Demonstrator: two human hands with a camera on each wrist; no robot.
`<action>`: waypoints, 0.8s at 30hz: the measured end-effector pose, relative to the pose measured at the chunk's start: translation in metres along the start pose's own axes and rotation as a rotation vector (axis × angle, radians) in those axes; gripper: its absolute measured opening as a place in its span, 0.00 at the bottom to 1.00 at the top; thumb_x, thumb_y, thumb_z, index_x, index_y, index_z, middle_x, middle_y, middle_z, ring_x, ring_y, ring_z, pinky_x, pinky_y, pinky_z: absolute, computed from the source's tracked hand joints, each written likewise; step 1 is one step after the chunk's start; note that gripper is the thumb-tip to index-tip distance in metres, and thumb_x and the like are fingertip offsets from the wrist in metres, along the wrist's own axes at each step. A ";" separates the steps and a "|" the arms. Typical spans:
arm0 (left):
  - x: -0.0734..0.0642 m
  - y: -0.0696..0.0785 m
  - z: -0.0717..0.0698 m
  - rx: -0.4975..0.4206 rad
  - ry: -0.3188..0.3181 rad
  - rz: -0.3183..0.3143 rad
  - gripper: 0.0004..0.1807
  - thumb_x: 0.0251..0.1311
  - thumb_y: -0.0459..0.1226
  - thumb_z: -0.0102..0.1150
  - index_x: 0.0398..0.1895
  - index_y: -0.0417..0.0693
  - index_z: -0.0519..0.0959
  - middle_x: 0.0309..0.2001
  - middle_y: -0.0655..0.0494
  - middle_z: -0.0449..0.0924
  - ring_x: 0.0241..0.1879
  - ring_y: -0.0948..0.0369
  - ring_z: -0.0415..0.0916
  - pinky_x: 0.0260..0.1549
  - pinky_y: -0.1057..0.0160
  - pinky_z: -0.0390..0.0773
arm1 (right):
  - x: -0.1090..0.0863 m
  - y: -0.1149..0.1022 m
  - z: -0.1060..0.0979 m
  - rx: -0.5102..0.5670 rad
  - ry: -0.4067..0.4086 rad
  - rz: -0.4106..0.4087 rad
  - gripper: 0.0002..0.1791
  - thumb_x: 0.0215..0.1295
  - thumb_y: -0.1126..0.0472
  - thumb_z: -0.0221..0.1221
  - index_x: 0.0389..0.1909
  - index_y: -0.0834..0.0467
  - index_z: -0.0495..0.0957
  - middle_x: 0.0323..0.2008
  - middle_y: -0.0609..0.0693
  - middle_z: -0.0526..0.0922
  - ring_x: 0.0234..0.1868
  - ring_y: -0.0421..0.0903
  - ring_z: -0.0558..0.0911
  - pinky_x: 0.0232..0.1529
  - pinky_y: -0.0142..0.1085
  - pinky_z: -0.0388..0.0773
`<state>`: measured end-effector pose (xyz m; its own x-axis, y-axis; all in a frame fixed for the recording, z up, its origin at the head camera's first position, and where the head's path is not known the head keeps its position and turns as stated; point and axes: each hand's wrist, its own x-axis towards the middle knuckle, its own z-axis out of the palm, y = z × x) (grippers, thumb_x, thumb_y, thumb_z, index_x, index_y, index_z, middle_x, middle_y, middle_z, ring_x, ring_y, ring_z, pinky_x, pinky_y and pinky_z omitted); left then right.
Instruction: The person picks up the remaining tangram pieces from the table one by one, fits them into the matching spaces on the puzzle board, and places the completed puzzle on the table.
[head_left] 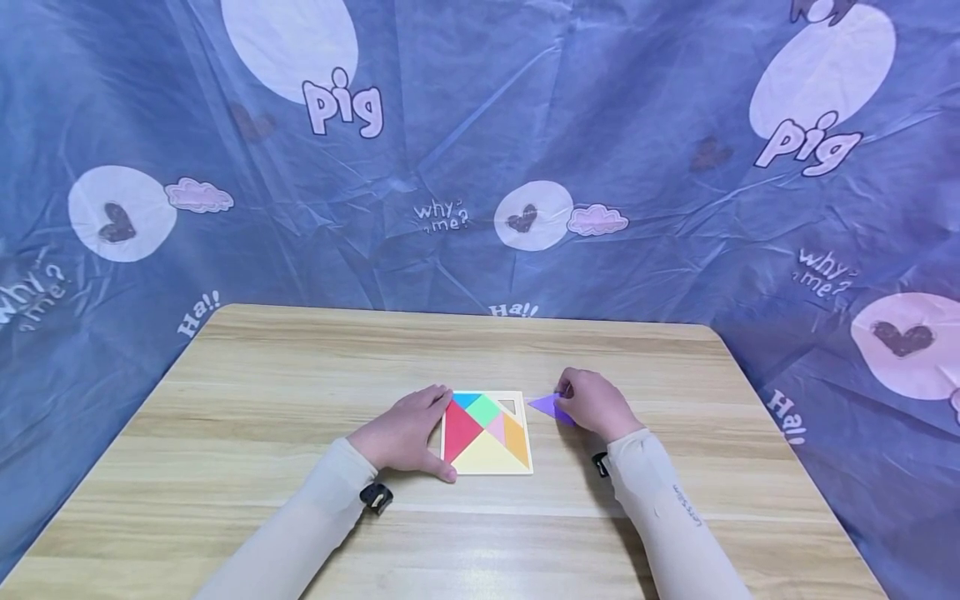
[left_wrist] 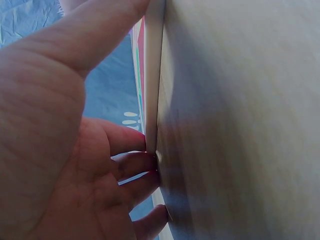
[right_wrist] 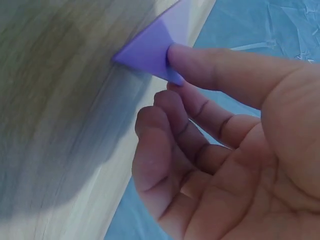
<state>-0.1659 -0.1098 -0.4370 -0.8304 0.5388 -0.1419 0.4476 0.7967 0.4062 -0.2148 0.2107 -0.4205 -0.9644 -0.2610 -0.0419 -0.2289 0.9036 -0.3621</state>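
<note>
A square tangram board (head_left: 491, 474) with a pale frame lies mid-table. It holds a red triangle (head_left: 461, 430), a yellow triangle (head_left: 491, 457), a green square (head_left: 483, 409) and several other coloured pieces. A small bare opening (head_left: 508, 406) shows near its top right corner. My left hand (head_left: 408, 429) holds the board's left side, thumb at the near corner and fingers at the far one. Just right of the board, my right hand (head_left: 597, 404) pinches a purple triangle (right_wrist: 150, 50) between thumb and fingertips; its tip points at the board.
The wood-grain table (head_left: 337, 358) extends around the board on all sides. Behind it and at both sides hangs a blue printed cloth (head_left: 450, 150). Black wrist bands (head_left: 377, 497) sit under both sleeves.
</note>
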 end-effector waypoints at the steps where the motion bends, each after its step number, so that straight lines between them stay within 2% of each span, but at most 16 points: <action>1: 0.000 0.000 0.000 0.000 0.001 0.001 0.69 0.43 0.65 0.78 0.80 0.33 0.57 0.80 0.39 0.55 0.79 0.44 0.53 0.76 0.46 0.58 | 0.000 0.000 -0.001 0.004 0.009 -0.003 0.05 0.64 0.63 0.66 0.38 0.60 0.82 0.34 0.53 0.85 0.37 0.50 0.82 0.46 0.51 0.81; 5: 0.000 0.000 0.000 0.001 0.001 0.004 0.69 0.43 0.65 0.78 0.80 0.33 0.56 0.80 0.39 0.55 0.79 0.44 0.53 0.76 0.46 0.59 | -0.001 0.000 -0.004 0.043 0.047 -0.035 0.01 0.65 0.66 0.64 0.33 0.59 0.82 0.31 0.51 0.84 0.33 0.48 0.80 0.42 0.48 0.81; 8: 0.000 0.000 0.000 0.005 -0.001 0.001 0.70 0.42 0.65 0.78 0.80 0.33 0.56 0.80 0.40 0.55 0.79 0.44 0.53 0.76 0.47 0.59 | -0.002 0.000 -0.007 0.072 0.098 -0.057 0.05 0.64 0.68 0.60 0.30 0.58 0.81 0.26 0.49 0.81 0.29 0.46 0.77 0.37 0.44 0.79; 12: -0.001 0.000 0.000 0.014 -0.007 -0.009 0.70 0.42 0.66 0.78 0.80 0.35 0.56 0.80 0.41 0.54 0.79 0.45 0.52 0.77 0.47 0.58 | -0.002 -0.004 -0.011 0.126 0.140 -0.030 0.05 0.63 0.66 0.57 0.30 0.58 0.81 0.24 0.47 0.79 0.27 0.45 0.75 0.33 0.40 0.74; 16: -0.001 -0.001 0.000 0.017 -0.007 -0.016 0.70 0.41 0.66 0.78 0.81 0.36 0.56 0.81 0.42 0.54 0.80 0.46 0.52 0.77 0.48 0.58 | -0.001 -0.012 -0.011 0.233 0.134 0.010 0.04 0.61 0.65 0.58 0.32 0.56 0.81 0.26 0.48 0.80 0.28 0.45 0.75 0.33 0.37 0.73; 20: -0.001 -0.001 0.000 0.016 -0.008 -0.016 0.70 0.41 0.66 0.78 0.81 0.36 0.56 0.81 0.42 0.54 0.80 0.46 0.52 0.77 0.47 0.58 | 0.000 -0.021 -0.007 0.379 0.122 0.002 0.04 0.63 0.66 0.60 0.35 0.58 0.83 0.30 0.49 0.81 0.32 0.45 0.77 0.37 0.37 0.76; 24: 0.000 -0.001 0.000 0.033 -0.015 -0.018 0.70 0.41 0.67 0.78 0.81 0.37 0.56 0.81 0.43 0.54 0.80 0.47 0.52 0.77 0.48 0.58 | 0.002 -0.028 -0.001 0.476 0.091 -0.033 0.04 0.64 0.67 0.61 0.36 0.59 0.84 0.31 0.49 0.82 0.35 0.45 0.78 0.41 0.38 0.78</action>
<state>-0.1662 -0.1108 -0.4374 -0.8333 0.5284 -0.1623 0.4436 0.8145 0.3739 -0.2102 0.1855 -0.4099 -0.9702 -0.2367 0.0511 -0.1941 0.6342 -0.7484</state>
